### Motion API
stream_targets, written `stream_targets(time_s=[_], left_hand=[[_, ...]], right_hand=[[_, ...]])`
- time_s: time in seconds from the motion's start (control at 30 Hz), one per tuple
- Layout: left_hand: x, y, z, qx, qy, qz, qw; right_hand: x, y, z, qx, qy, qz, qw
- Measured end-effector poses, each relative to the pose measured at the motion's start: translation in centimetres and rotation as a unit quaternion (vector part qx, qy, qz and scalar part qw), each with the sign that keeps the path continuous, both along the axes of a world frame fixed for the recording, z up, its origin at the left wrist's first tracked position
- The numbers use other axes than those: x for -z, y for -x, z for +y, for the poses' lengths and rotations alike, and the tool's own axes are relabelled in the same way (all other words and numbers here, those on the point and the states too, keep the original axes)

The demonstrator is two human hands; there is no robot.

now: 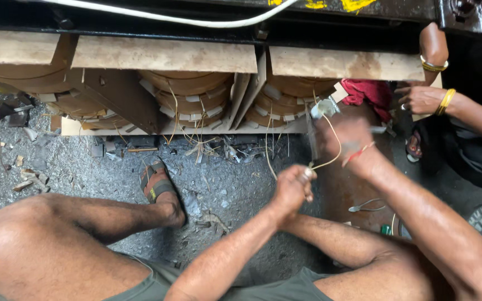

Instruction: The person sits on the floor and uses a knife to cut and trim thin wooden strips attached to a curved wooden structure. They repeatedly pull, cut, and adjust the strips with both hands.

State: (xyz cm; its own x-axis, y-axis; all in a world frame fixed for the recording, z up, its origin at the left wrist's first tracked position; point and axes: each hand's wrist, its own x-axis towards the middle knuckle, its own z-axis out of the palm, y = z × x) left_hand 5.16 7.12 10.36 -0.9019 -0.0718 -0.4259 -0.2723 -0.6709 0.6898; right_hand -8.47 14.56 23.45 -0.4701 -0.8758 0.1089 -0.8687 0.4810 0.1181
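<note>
Your left hand (292, 188) is closed into a fist, pinching the lower end of a thin pale cord (336, 146) between thumb and fingers, just above your knee. The cord loops up from there in a curve toward your right hand (348, 136), which is blurred; it is raised higher and to the right, at the lower right corner of the rightmost coil (292, 100), and its fingers seem to be curled around something, though you cannot tell from this view what it grips or how tightly. The two hands are near each other but apart, joined only by the cord. Three round, brown-paper-wrapped coils stand side by side under pale wooden planks (163, 54), with pale spacer blocks around their rims and loose strands of cord hanging from their lower edges. A white cable (196, 22) runs along the dark frame above the planks. Your sandalled foot (156, 184) rests on the grey, gritty ground (85, 167), which is littered with chips and scraps. At the upper right another person's hand (417, 99), with yellow bangles at the wrist, is held beside a red cloth (372, 89), well clear of your own hands.
</note>
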Motion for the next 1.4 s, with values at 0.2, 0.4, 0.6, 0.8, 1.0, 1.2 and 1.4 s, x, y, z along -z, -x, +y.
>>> stream_targets(time_s=[0.2, 0.4, 0.6, 0.8, 1.0, 1.2, 1.4], left_hand=[[-2.4, -3.0, -0.5, -0.023, 0.151, 0.073, 0.986], [-3.1, 5.1, -4.0, -0.165, 0.310, 0.160, 0.923], [0.8, 11.3, -3.0, -0.075, 0.058, 0.125, 0.988], [2.4, 10.3, -3.3, -0.117, 0.101, 0.118, 0.981], [0.8, 9.0, -2.8, -0.130, 0.167, 0.085, 0.974], [1.4, 6.8, -1.3, -0.125, 0.135, 0.075, 0.980], [0.2, -1.0, -0.6, 0.003, 0.212, -0.023, 0.977]], right_hand=[[-1.3, -6.3, 3.7, 0.051, 0.137, -0.044, 0.988], [0.4, -4.7, 7.2, 0.140, 0.179, 0.001, 0.974], [1.3, -0.1, 4.3, 0.091, 0.105, 0.054, 0.989], [1.7, 2.5, 1.7, 0.007, 0.072, 0.074, 0.995], [0.8, 1.6, 1.4, -0.031, 0.039, 0.054, 0.997], [1.5, 1.9, 2.0, 0.015, 0.014, 0.014, 1.000], [3.1, -4.8, 5.1, -0.001, -0.023, -0.160, 0.987]])
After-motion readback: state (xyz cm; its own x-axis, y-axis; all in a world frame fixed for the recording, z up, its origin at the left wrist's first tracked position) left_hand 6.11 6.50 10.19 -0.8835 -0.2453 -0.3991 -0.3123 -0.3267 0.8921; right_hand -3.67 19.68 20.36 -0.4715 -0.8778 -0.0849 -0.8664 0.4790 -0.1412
